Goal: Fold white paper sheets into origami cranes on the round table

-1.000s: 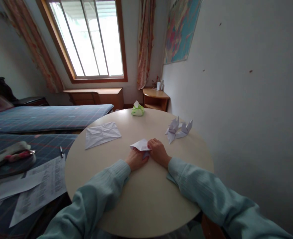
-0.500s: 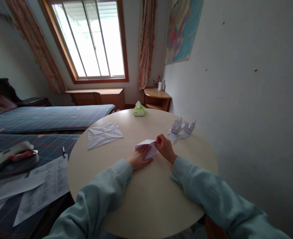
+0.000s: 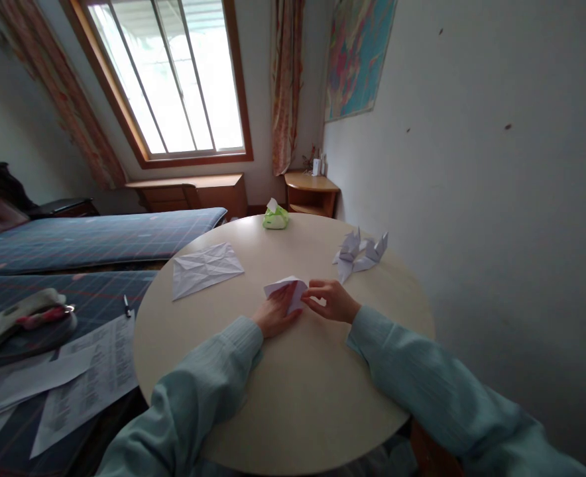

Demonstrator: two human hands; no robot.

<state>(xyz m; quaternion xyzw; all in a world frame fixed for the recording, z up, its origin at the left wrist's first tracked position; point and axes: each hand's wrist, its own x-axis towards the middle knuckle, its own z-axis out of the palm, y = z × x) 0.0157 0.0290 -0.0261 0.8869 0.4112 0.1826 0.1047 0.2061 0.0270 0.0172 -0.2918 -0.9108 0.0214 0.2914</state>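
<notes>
A small folded piece of white paper point(image 3: 286, 290) lies near the middle of the round beige table point(image 3: 293, 391). My left hand point(image 3: 274, 315) lies flat on its near part, fingers stretched out, pressing it down. My right hand point(image 3: 330, 300) touches the paper's right edge with its fingers bent and pinched at the fold. Both arms wear light blue sleeves.
A creased flat sheet point(image 3: 204, 267) lies at the table's left. Two folded paper figures point(image 3: 358, 254) stand at the right, a green tissue pack point(image 3: 276, 216) at the far edge. Left of the table, a bed carries printed papers point(image 3: 81, 381) and a pen point(image 3: 126, 305).
My right hand came off the top of the paper, lifted its right flap, then brought it down toward the left. My left hand stayed pressing the paper.
</notes>
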